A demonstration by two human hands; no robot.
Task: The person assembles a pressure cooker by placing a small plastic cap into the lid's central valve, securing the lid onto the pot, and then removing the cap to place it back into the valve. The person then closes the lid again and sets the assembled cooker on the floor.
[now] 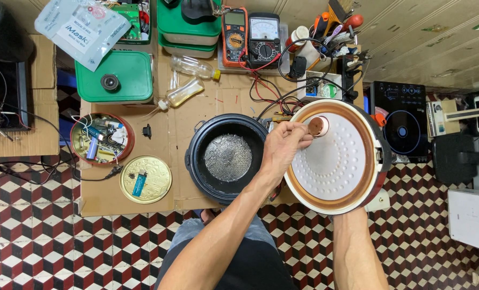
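Note:
A rice cooker sits open on a cardboard sheet. Its black body (pixel 196 156) shows the silvery heating plate (pixel 227 157) inside. The round lid (pixel 333 161), white and dimpled inside with a copper-coloured ring, is swung open to the right. My left hand (pixel 283 146) reaches over the lid's left edge and pinches a small copper-coloured round cap (pixel 318 126) at the lid's upper part. My right forearm (pixel 355 241) rises to the lid's lower rim. The hand itself is hidden under the lid.
Two multimeters (pixel 250 35) with red and black leads lie at the back, beside a tool holder (pixel 330 29). Green boxes (pixel 114 75), two small bottles (pixel 183 94), a tin of parts (pixel 101 138) and a gold tin lid (pixel 145 179) lie left. A black induction hob (pixel 403 121) stands right.

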